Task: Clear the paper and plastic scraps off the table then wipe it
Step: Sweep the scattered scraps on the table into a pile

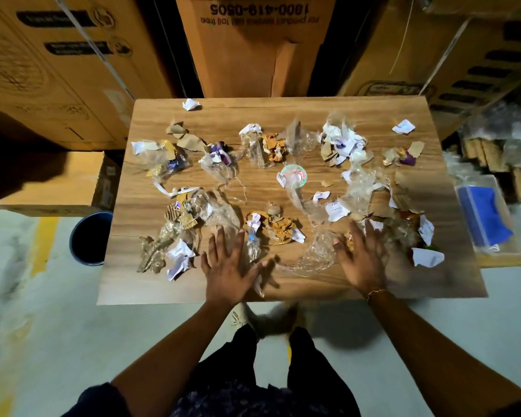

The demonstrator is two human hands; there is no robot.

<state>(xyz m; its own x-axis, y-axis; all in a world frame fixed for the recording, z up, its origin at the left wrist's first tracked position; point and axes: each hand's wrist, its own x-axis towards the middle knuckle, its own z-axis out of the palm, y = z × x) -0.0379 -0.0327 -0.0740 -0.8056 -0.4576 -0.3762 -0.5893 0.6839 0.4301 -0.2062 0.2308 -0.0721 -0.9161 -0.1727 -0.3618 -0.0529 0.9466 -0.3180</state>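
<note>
So the wooden table [433, 281] is totally covered in paper and plastic scraps [340, 142]: crumpled white paper, torn brown card and clear film pretty much edge to edge, with a round disc [294, 176] near the middle. Taking the table as a clock with 6 at the person's side, the left hand [229, 266] is at about 7 o'clock, fingers spread wide and straight, holding nothing. The right hand [358, 257] is at about 5 o'clock, same deal, splayed flat with nothing in its grasp, over a sheet of clear plastic [310, 257]. It's a bit blurry, so I can't tell if either palm is actually pressing down or just hovering. A blue bin [88, 239] sits on the floor off the table at 9 o'clock, and a blue cloth [484, 218] lies off to the side at 3 o'clock. Big cardboard boxes [253, 55] are stacked at 12 o'clock.
</note>
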